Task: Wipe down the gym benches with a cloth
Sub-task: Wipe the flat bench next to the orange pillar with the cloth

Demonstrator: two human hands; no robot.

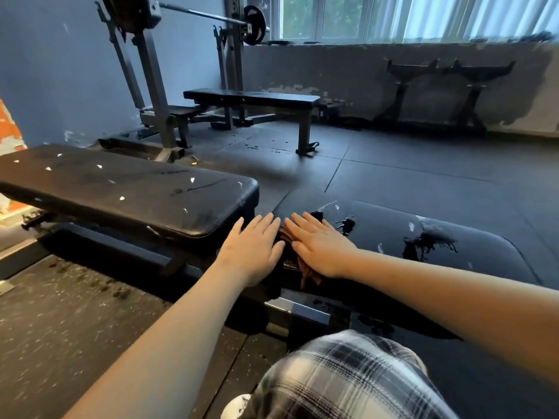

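A dark rubber-mat floor (pixel 423 164) fills the room, running back to a scuffed grey wall under a wide window (pixel 393 16). Three black padded benches stand on it. The nearest bench (pixel 472 267) lies under the person's arms, a second bench (pixel 121 189) flecked with white sits just beside it to the left, and a far bench (pixel 251 96) stands well apart by the back wall. Behind the second bench rises a grey steel rack (pixel 151 86) carrying a barbell (pixel 205 15) with a black plate (pixel 254 24) on its end. At the bottom edge a knee in plaid fabric (pixel 348 379) shows. Both bare forearms reach forward to the near bench's left end. The left hand (pixel 254 252) and the right hand (pixel 317 246) lie flat, palms down, side by side, with fingers straight and close together. A reddish-brown cloth (pixel 289 237) is on the pad there, showing in the gap between the hands and below the right palm, which presses on it. How much of it lies under the left hand cannot be told. Glossy wet patches (pixel 429 243) mark the pad to the right of the hands.
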